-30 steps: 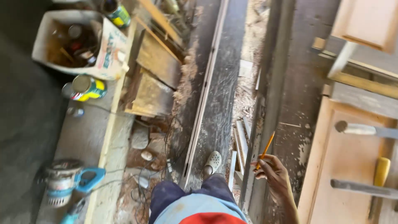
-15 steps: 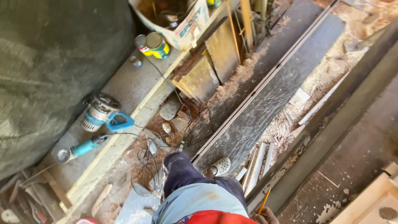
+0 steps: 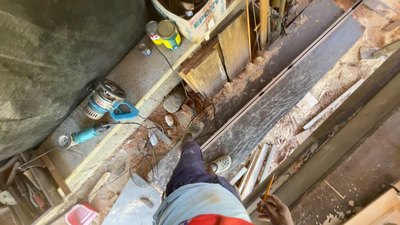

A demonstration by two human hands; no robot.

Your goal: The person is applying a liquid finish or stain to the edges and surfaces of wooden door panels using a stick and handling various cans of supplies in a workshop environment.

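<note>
Looking down, I see a dark tarp (image 3: 58, 62) filling the left side, then a long dark board (image 3: 283, 91) running diagonally from upper right toward my feet, with sawdust (image 3: 329, 89) heaped along both its edges. A grey ledge (image 3: 129, 75) lies between tarp and board. On it sit a blue circular saw (image 3: 109, 102) and, just below that, a teal grinder (image 3: 77, 136) whose black cord (image 3: 146, 158) loops across the floor toward my leg (image 3: 189, 166). Two brown panels (image 3: 221, 62) lean beside a cardboard box (image 3: 196, 16) at the top, and two tins (image 3: 164, 32) stand at the box's left corner. My pale shoes (image 3: 221, 163) rest at the board's near end. At the bottom edge my right hand (image 3: 274, 211) is curled closed around an orange pencil (image 3: 266, 191), its tip pointing up. My left hand is out of view.
</note>
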